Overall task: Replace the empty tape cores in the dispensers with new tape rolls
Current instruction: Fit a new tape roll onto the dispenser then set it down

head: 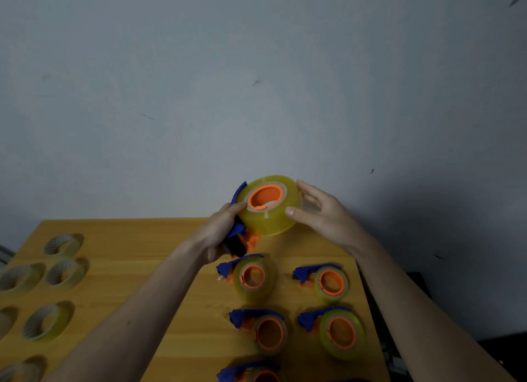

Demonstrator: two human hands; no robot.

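Observation:
I hold a blue and orange tape dispenser (239,233) in the air above the far edge of the wooden table (176,296). A full yellowish tape roll (273,219) sits on its orange hub. My left hand (221,233) grips the dispenser's handle, thumb on the roll's face. My right hand (319,210) grips the roll's right side with thumb and fingers. Several more dispensers lie on the table's right half; three carry thick rolls (253,277) (332,283) (342,333), one (269,334) carries a thin core.
Several thin tape rings (64,273) lie on the table's left half. Another dispenser (251,373) is cut off by the bottom edge. A grey wall rises right behind the table. Dark clutter lies beyond the table's right edge.

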